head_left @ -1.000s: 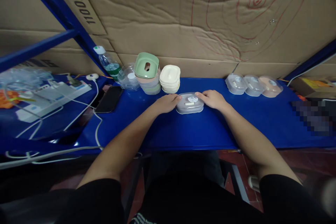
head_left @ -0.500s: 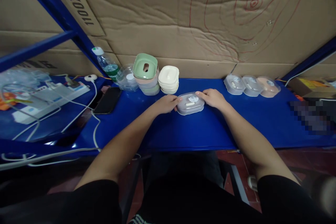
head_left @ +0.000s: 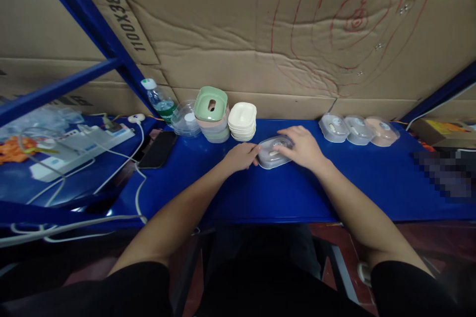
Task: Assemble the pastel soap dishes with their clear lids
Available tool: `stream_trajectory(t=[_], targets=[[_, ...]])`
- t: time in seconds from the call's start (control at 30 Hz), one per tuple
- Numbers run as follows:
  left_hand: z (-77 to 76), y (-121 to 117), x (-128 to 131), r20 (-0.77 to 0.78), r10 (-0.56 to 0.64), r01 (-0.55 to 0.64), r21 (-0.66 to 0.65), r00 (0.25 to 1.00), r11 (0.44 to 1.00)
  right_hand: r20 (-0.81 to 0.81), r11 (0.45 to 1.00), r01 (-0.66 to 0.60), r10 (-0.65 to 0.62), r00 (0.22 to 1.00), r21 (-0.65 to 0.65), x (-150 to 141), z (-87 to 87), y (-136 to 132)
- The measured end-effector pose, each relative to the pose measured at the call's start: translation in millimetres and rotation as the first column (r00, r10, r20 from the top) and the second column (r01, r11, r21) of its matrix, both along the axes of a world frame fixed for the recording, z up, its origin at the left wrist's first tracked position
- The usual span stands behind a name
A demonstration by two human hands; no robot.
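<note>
A small oval plastic box (head_left: 268,158) with a see-through lid and a round sticker rests on the blue table in front of me. My left hand (head_left: 242,157) pinches its left end, thumb on top. Over the right end lies my right hand (head_left: 304,147), with thumb and fingers spanning the lid and partly covering the sticker. Just behind is a stack of cream square lids or dishes (head_left: 242,116). Beside it stands a pile of square tubs, topped by a green piece with a slot (head_left: 210,104).
Three similar lidded boxes stand in a row at the back right, the last one peach (head_left: 383,131). Toward the left are clear round lids (head_left: 187,121), a water bottle (head_left: 162,104), a black phone (head_left: 158,149) and a white power strip (head_left: 82,151) with cables. Cardboard (head_left: 223,34) walls the back.
My right hand has shifted from the box's right edge further over its lid, with the fingers more spread. The left hand keeps its hold. The camera view has tilted slightly upward.
</note>
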State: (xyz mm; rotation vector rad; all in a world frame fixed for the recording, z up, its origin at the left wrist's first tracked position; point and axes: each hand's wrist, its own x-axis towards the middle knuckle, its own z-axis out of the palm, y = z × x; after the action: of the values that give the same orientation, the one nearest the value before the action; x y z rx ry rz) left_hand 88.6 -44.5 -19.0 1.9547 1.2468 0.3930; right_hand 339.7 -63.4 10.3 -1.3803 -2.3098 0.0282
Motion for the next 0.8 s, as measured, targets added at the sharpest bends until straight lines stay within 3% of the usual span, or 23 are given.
stream_trajectory(t=[0.1, 0.17, 0.37, 0.47, 0.63, 0.7, 0.8], targets=[[3.3, -2, 0, -0.035, -0.001, 0.002, 0.039, 0.999, 0.999, 0.068, 0.972, -0.232, 0.233, 0.970, -0.030, -5, -8.7, 0], [5.1, -2, -1, -0.046, 0.007, -0.005, 0.050, 0.999, 0.999, 0.095, 0.963, -0.266, 0.268, 0.959, -0.038, 1, -12.8, 4], [5.9, -2, -2, -0.099, 0.059, -0.038, 0.205, 0.993, 0.978, 0.156, 0.999, -0.014, 0.008, 0.988, 0.038, 40, -2.1, 17], [5.1, -1, -4, -0.070, 0.130, -0.108, 0.254, 0.989, 0.961, 0.153, 0.998, 0.034, -0.043, 0.987, 0.057, 48, -2.4, 21], [6.4, 1, -9, -0.022, 0.318, -0.274, 0.457, 0.948, 0.846, 0.179, 0.995, 0.096, -0.099, 0.979, 0.030, 53, -12.7, 27], [6.7, 4, -12, 0.023, 0.346, -0.316, 0.467, 0.938, 0.826, 0.183, 0.989, 0.145, -0.147, 0.972, 0.021, 56, -14.0, 29], [4.8, 10, -16, 0.020, 0.370, -0.344, 0.418, 0.929, 0.841, 0.205, 0.974, 0.225, -0.222, 0.953, 0.012, 63, -13.5, 32]])
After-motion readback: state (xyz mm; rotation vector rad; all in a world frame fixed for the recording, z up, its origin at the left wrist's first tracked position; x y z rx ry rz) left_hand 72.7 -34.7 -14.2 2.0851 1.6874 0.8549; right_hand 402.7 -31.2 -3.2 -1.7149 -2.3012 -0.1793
